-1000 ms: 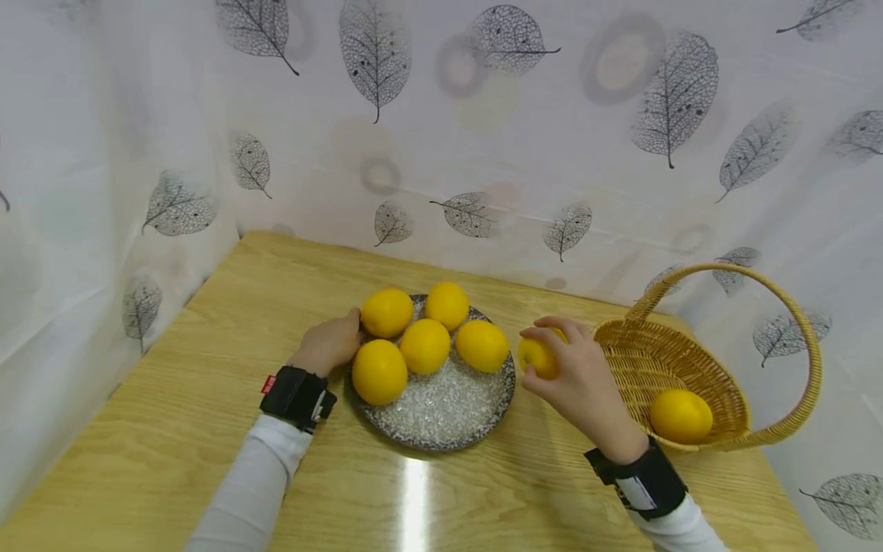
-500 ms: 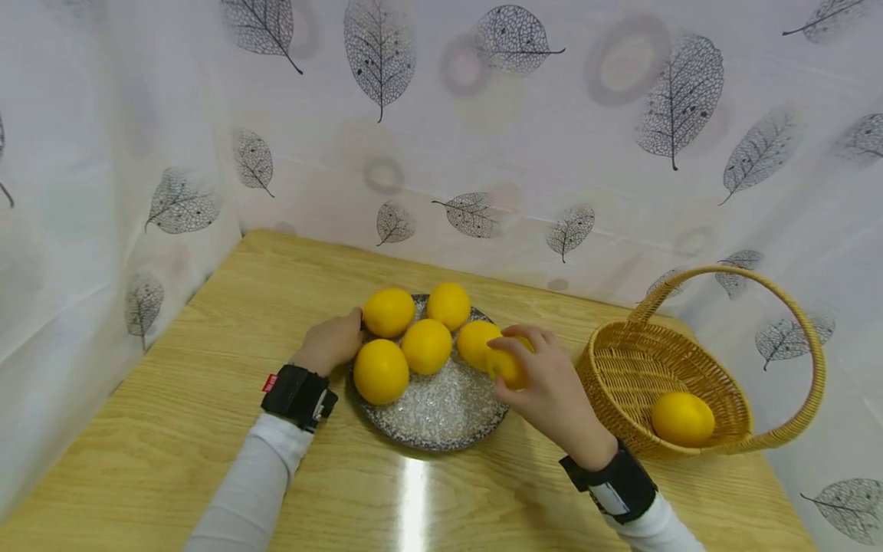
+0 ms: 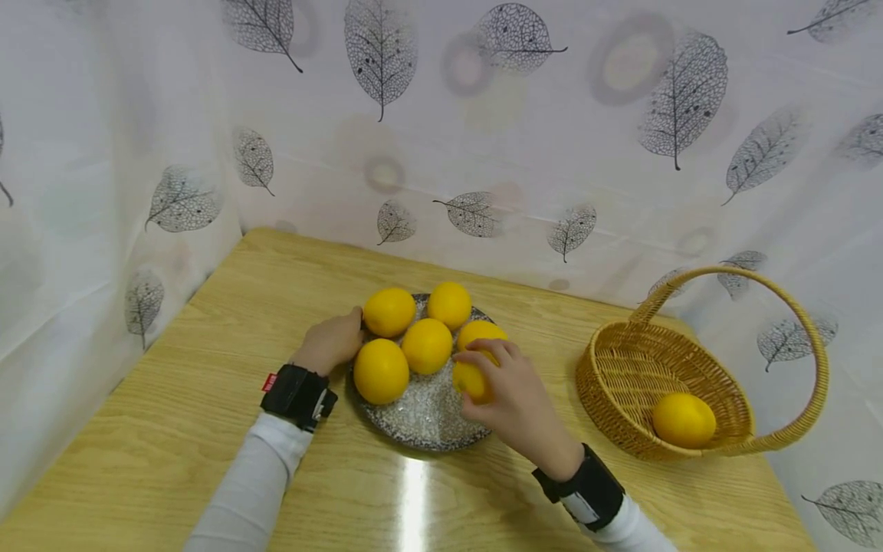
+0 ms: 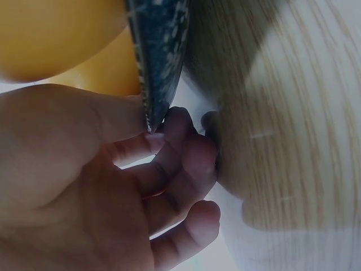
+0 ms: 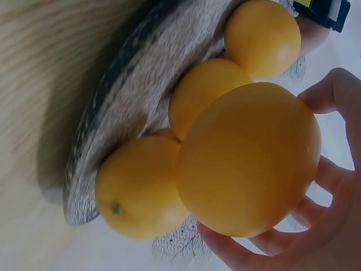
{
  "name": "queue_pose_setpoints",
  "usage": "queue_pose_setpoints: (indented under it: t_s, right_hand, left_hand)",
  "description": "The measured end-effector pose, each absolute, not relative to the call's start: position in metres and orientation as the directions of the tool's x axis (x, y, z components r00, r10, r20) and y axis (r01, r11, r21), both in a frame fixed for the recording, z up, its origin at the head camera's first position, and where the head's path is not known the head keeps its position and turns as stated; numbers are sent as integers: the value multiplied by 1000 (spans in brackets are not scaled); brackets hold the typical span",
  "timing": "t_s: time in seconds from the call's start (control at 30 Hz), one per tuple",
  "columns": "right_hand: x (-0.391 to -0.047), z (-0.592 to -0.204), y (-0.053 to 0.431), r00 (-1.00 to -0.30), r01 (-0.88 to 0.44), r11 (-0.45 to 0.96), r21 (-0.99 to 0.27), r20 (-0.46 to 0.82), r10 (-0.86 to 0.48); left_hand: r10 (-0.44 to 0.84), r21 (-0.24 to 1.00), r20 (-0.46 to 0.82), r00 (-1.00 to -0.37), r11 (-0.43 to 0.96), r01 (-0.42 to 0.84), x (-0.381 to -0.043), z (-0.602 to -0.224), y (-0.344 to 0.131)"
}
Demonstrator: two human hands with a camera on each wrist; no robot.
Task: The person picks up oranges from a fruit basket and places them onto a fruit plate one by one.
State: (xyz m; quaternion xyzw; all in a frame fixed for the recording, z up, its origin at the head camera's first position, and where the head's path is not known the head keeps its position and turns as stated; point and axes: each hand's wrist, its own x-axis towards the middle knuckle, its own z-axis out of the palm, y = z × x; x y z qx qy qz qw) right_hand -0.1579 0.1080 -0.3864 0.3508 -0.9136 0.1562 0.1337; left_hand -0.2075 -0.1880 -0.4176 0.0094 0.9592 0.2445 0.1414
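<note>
A speckled grey plate (image 3: 424,418) with a dark rim carries several oranges, among them one at the front left (image 3: 381,372) and one in the middle (image 3: 427,346). My left hand (image 3: 329,341) pinches the plate's left rim; in the left wrist view the thumb is on the upper side and the fingers curl beneath. My right hand (image 3: 517,402) holds another orange (image 5: 248,161) over the right part of the plate. Its thumb and fingers spread round the fruit. In the right wrist view the held orange overlaps a plate orange with a green stem spot (image 5: 135,189).
A wicker basket (image 3: 607,399) with a tall arched handle (image 3: 800,314) stands at the right with one orange (image 3: 684,420) inside. The wooden table (image 3: 207,383) meets a leaf-printed white curtain (image 3: 428,153) at the back and sides.
My right hand has carried its orange leftward from beside the basket to over the plate. My left hand has kept its place at the rim.
</note>
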Motion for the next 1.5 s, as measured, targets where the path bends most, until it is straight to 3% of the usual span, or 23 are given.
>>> queue_pose_setpoints:
  t_s: [0.43,0.8,1.5]
  right_hand:
    - [-144,-403,86,-709,-704,658,-268,312,-632]
    - [-140,-411,75,-641,-765,602,-228,353,-682]
    - [-136,-413,70,-670,-742,618,-260,275,-690]
  left_hand:
    - [94,465,-267,-959,884,-43,-205,-417,-187]
    - [98,454,-260,-961,890,-32,-208,-421,-188]
    - [87,453,-262,-961,891,-42,-210,-420,-188]
